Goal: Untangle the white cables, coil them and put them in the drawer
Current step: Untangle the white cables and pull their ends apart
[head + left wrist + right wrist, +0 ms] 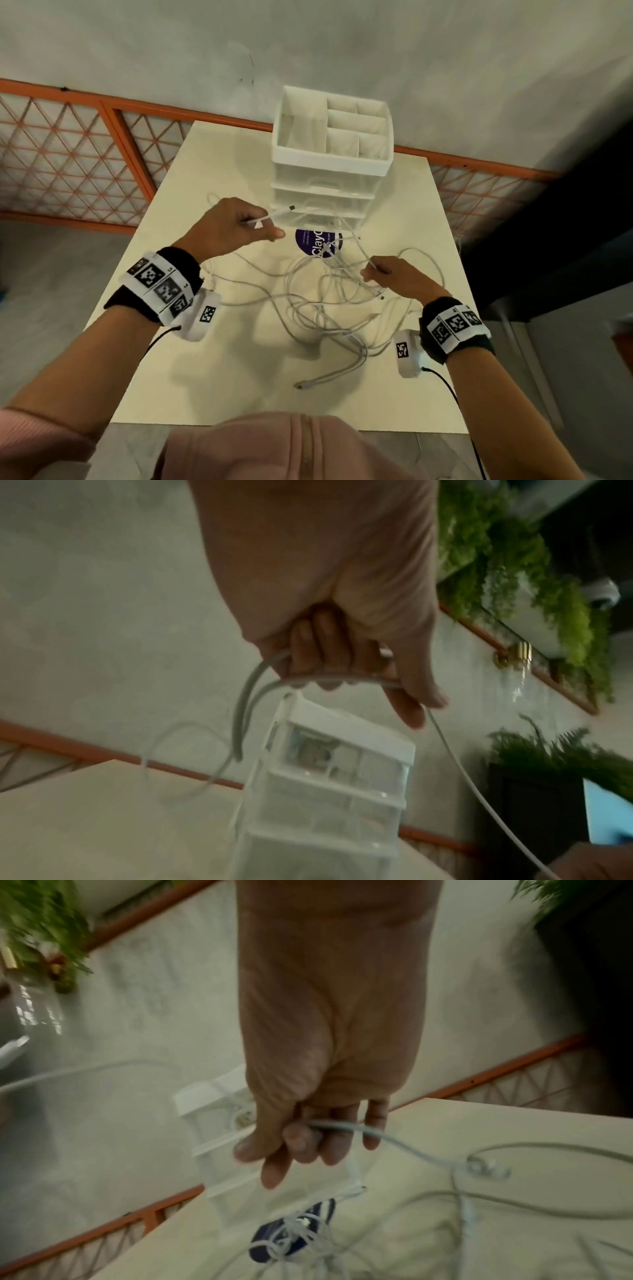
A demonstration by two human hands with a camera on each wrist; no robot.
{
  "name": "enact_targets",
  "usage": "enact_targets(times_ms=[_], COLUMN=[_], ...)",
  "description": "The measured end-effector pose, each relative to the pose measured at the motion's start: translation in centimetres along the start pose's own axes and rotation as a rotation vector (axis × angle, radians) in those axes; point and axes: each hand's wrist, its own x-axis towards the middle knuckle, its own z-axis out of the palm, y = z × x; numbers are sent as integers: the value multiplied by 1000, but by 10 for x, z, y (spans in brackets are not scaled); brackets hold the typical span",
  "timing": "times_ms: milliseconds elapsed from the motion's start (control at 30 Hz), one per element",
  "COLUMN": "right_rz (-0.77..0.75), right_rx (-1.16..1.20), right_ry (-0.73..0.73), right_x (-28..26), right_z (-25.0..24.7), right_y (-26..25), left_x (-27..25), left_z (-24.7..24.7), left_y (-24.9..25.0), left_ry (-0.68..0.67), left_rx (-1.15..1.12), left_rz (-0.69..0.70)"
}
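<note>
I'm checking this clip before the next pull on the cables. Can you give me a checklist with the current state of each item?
1. Left hand holds a cable end: ok; a plug sticks out past its fingers.
2. Right hand holds a cable: ok, pinched at the fingertips.
3. Cables untangled: not ok; they cross in a knot on the table.
4. Any cable coiled: not ok.
5. Drawer open on the drawer unit: not ok; all look shut.
6. Both hands on the same cable: cannot tell.
</note>
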Motion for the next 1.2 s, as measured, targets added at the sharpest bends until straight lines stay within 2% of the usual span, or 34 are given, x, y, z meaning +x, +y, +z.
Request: enact_targets(times_ms=[133, 233, 267, 333, 400, 433, 500, 567, 633, 700, 833, 967, 1067, 1200], right_rz=[162, 224, 226, 145, -31, -74, -93, -124, -143, -129, -94, -138, -152, -176], right_rx=[-117, -227, -291, -323, -155, -29, 91, -17, -186, -202, 63, 259, 393, 403], right_ry=[-206, -163, -120, 56, 218, 189, -81, -346, -444, -436, -386, -260, -102, -33], right_x=[-23, -25, -25, -25, -30, -32, -36, -36, -35, -34, -29, -23, -17, -4], right_z=[13, 28, 32, 42, 52, 59, 77, 99, 116, 120, 87, 34, 16, 22], right_y=[21, 41, 44, 44, 31, 24, 12, 11, 17, 21, 8, -24, -45, -67], left_x=[-19, -30, -31, -33, -32, -32, -31, -32, -34, -36, -38, -34, -27, -16], left_z=[22, 46, 52, 64, 74, 78, 84, 87, 88, 89, 90, 90, 94, 102], left_y=[-25, -38, -40, -43, -44, -45, -46, -47, -46, -45, -44, -32, -22, -7], left_ry=[-353, -452, -450, -431, -414, -395, -367, -356, -348, -323, -309, -302, -238, -163], left_rx=[181, 313, 328, 338, 341, 337, 324, 295, 245, 186, 83, -257, -430, -647], left_rz=[-145, -156, -161, -169, -173, -182, -191, -187, -190, -217, -212, -282, -242, -185])
